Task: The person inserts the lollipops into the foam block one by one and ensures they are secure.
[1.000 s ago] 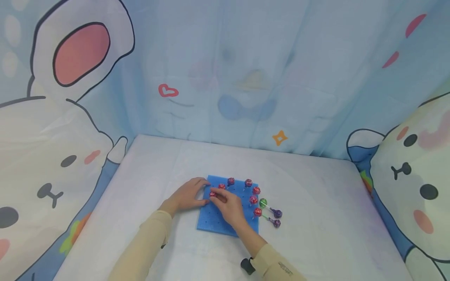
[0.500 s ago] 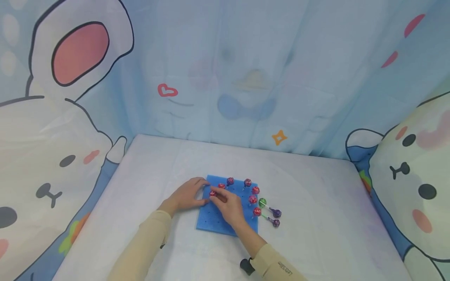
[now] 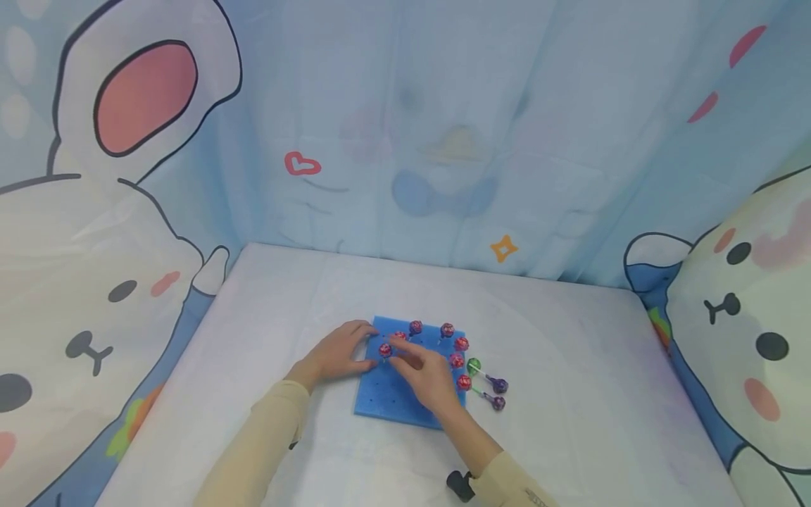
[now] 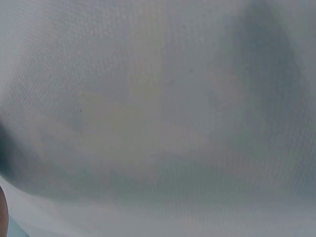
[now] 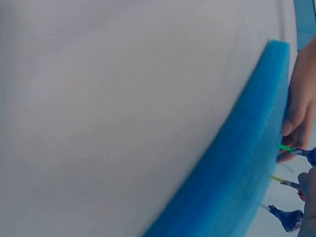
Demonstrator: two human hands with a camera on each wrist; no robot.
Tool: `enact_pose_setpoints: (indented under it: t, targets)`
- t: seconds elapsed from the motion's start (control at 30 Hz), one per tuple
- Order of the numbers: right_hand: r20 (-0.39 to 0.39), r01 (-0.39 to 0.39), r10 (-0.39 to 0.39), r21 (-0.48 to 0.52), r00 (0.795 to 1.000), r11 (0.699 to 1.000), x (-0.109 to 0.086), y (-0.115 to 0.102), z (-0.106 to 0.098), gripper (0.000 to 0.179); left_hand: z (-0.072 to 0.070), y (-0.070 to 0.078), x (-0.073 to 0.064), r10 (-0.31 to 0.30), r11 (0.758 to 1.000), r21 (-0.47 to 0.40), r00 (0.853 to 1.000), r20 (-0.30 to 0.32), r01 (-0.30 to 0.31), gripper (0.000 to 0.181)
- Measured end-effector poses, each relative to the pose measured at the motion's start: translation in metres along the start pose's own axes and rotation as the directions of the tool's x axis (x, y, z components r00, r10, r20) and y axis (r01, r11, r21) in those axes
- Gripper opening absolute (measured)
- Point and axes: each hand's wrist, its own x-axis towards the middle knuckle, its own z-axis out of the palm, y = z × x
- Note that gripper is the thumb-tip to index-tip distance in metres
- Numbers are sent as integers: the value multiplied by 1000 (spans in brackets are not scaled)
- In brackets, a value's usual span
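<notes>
A blue foam board (image 3: pixel 395 401) with small holes lies on the table. Standing in its far-left part is a red-wrapped lollipop (image 3: pixel 385 350), its stick down in the foam. My right hand (image 3: pixel 427 377) hovers just to the right of it, thumb and fingers parted and holding nothing. My left hand (image 3: pixel 338 352) rests against the board's left edge, thumb and fingers spread along it. In the right wrist view, the board's side (image 5: pixel 237 143) shows, with a dark-wrapped lollipop (image 5: pixel 289 219) and the left hand (image 5: pixel 303 94) beyond. Pale fabric fills most of the left wrist view.
More lollipops stand along the board's far and right sides, among them a red one (image 3: pixel 464 382). Right of the board lie a green lollipop (image 3: pixel 474 365) and two purple lollipops (image 3: pixel 500 386) on the white tablecloth (image 3: pixel 570 394). A printed curtain (image 3: pixel 355 91) hangs behind the table.
My right hand has let go of the red-wrapped lollipop and drawn back slightly to the right, its fingers parting. The lollipop stays standing in the foam. The left hand has not moved.
</notes>
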Motion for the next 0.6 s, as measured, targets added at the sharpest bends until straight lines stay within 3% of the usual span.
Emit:
enact_pose_setpoints:
  t: [0.17,0.33,0.5,0.6]
  targets:
    - [-24,-30,31,38,999,999,-13,-8,-24,33,0,1,1,-16,1000,-7,1000,20,16,65]
    - [-114,-2,11,75,993,997,-25,-16,-55,35,-1,2,0,-23,1000,-9,999,31,23,66]
    - [-240,8,-6,7,971,1000,-33,-15,-89,38,-1,2,-1,-26,1000,-12,999,29,26,65]
    - [-306,-33,14,-60,952,998,-37,-4,-106,39,-1,2,-2,-30,999,-13,999,30,30,64]
